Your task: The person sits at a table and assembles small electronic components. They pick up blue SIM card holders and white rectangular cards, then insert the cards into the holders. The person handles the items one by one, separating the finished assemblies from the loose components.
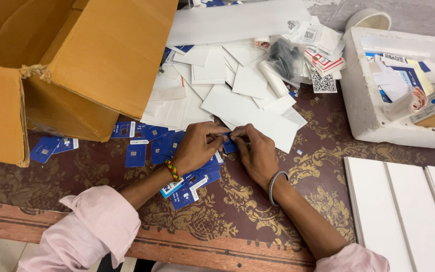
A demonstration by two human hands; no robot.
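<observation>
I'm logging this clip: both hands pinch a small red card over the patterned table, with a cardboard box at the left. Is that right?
Not quite: the head view shows the small card is blue, not red. The left hand and right hand do pinch it together over the patterned table, and the cardboard box sits at the left.

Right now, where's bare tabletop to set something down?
Free: patterned cloth between the right hand, foam box and white panels; also near the left sleeve. Crowded: blue cards, white cards, cardboard box.
</observation>
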